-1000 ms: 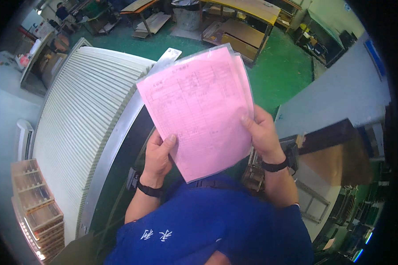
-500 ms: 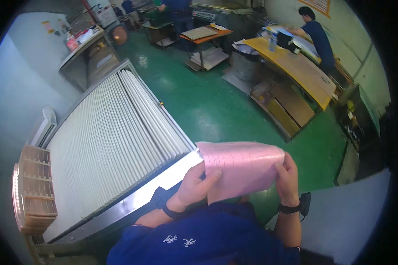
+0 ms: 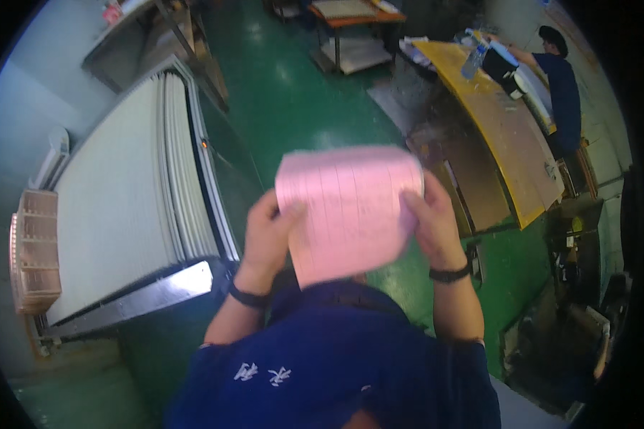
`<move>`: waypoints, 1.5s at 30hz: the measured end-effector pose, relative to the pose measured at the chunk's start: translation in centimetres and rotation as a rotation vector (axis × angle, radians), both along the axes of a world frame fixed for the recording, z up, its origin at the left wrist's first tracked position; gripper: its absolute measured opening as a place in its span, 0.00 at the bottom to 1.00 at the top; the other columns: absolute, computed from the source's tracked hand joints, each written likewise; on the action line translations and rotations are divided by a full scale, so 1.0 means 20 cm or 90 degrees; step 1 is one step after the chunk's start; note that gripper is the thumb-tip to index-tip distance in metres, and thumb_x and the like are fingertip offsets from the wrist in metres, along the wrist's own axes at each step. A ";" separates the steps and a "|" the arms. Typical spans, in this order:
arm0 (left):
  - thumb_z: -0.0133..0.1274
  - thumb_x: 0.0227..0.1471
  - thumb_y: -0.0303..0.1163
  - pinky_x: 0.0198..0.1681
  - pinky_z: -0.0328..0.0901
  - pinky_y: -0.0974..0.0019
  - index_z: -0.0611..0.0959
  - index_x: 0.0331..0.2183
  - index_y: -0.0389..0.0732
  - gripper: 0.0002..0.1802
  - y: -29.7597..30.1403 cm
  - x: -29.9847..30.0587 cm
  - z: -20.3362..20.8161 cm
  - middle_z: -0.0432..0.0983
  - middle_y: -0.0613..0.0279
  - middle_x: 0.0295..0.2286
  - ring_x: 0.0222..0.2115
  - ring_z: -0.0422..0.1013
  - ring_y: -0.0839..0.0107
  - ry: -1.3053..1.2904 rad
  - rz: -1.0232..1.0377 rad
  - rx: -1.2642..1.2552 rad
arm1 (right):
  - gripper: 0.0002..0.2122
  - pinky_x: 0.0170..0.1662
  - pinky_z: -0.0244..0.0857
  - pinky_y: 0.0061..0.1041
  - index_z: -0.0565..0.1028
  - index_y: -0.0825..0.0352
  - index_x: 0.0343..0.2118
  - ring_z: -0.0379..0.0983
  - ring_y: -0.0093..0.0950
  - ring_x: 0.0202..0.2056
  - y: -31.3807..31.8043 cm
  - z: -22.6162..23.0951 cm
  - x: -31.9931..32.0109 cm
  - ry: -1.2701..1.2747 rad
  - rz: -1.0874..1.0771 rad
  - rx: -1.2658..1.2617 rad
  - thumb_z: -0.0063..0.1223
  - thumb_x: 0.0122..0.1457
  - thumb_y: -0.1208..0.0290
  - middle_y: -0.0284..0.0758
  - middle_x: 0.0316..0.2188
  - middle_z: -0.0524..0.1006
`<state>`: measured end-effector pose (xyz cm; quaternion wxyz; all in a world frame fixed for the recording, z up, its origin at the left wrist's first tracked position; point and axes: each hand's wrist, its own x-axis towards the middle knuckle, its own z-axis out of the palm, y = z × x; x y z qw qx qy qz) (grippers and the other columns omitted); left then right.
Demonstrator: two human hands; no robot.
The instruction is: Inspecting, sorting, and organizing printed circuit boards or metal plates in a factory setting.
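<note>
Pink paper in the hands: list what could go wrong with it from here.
The pink paper looks bowed between the left hand and the right hand, so it might crease where the thumbs press.

It also hides part of the green floor, so an obstacle could be missed if the person walks.

The silver metal edge shows beside the left arm, so an elbow might knock it.

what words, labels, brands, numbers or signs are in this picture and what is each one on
Pink paper, held by the left hand and right hand: ruled lines show; any writing is too blurred to read.
Blue shirt: white characters on the front, not copied out here.
Bottle: any label is too small to read.
</note>
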<state>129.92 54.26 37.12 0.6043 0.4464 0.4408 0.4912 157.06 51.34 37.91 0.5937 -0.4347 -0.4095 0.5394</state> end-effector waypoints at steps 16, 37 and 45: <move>0.50 0.62 0.33 0.37 0.70 0.72 0.78 0.40 0.31 0.13 1.43 0.21 -0.20 0.79 0.59 0.34 0.32 0.75 0.75 -0.193 0.047 -0.134 | 0.13 0.46 0.69 0.22 0.71 0.72 0.50 0.74 0.22 0.40 1.41 -0.06 0.19 0.014 0.028 -0.119 0.50 0.63 0.75 0.35 0.42 0.78; 0.52 0.60 0.30 0.35 0.69 0.71 0.78 0.34 0.36 0.07 3.06 0.23 -0.24 0.77 0.63 0.31 0.29 0.73 0.77 -0.182 0.331 -0.101 | 0.13 0.42 0.68 0.21 0.72 0.71 0.48 0.73 0.20 0.38 3.67 -0.16 0.18 0.080 0.320 -0.121 0.49 0.63 0.73 0.33 0.39 0.76; 0.53 0.59 0.29 0.34 0.70 0.70 0.79 0.34 0.36 0.06 3.53 0.25 -0.20 0.77 0.63 0.30 0.28 0.73 0.76 -0.194 0.487 -0.096 | 0.15 0.43 0.68 0.23 0.71 0.72 0.50 0.73 0.22 0.39 4.49 -0.11 0.02 0.007 0.449 -0.133 0.49 0.62 0.73 0.34 0.40 0.76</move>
